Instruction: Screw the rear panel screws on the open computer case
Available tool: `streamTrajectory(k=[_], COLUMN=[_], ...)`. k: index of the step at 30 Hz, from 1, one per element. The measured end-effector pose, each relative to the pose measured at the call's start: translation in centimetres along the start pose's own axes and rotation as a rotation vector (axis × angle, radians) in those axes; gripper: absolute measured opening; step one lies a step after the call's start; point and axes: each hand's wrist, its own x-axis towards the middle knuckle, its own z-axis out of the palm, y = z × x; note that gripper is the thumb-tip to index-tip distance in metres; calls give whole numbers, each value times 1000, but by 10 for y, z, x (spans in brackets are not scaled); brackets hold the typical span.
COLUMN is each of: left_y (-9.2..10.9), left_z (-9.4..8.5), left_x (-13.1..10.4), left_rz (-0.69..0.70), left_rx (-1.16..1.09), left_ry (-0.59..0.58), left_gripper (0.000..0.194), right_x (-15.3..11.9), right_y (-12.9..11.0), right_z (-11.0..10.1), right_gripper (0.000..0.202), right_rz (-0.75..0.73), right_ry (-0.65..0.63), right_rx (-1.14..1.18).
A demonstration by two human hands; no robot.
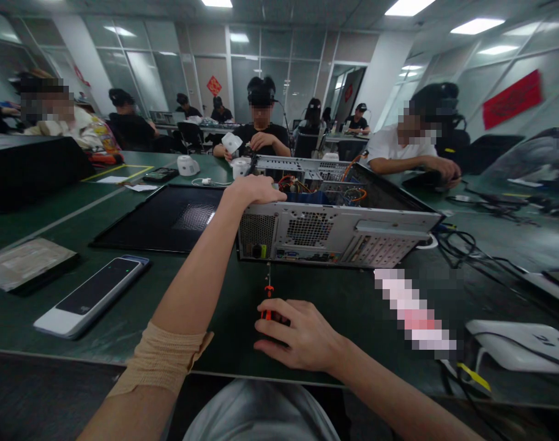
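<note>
An opened computer case (375, 215) lies on the table, its rear panel facing me and loose wires showing inside. My left hand (259, 188) grips its upper left corner, fingers curled over the edge; some fingertips are hidden inside. My right hand (300, 334) pinches the orange handle of a screwdriver (269, 293). The screwdriver's shaft points away from me, and its tip reaches the lower edge of the rear panel, left of the ports. Whether the tip sits in a screw I cannot tell. A black side panel (157, 214) lies flat left of the case.
To the left are a hard drive (29, 262) and a white device with a dark screen (93, 291). Black cables (463, 245) and a white box (520, 346) lie at right. Co-workers sit across the green table (224, 343), one (261, 122) directly opposite.
</note>
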Motion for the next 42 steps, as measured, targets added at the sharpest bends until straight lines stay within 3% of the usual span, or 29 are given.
streamTrajectory(k=[7, 16, 21, 29, 34, 42], left_y=[0, -2, -1, 0, -1, 2], left_z=[1, 1, 1, 0, 2, -1], left_x=[-1, 1, 1, 0, 1, -3], left_rz=[-6, 3, 3, -3, -10, -26], left_rx=[-10, -25, -5, -7, 2, -24], left_ry=[6, 11, 0, -4, 6, 7], left_gripper=[80, 82, 82, 82, 80, 78], right_x=[-3, 2, 3, -3, -3, -1], right_y=[3, 0, -3, 1, 1, 3], right_z=[4, 5, 1, 2, 3, 4], right_gripper=[28, 24, 23, 25, 36, 29], right_rz=[56, -54, -27, 59, 127, 47], right_ry=[98, 59, 5, 23, -5, 6], right_rx=[-17, -58, -39, -43, -21, -22])
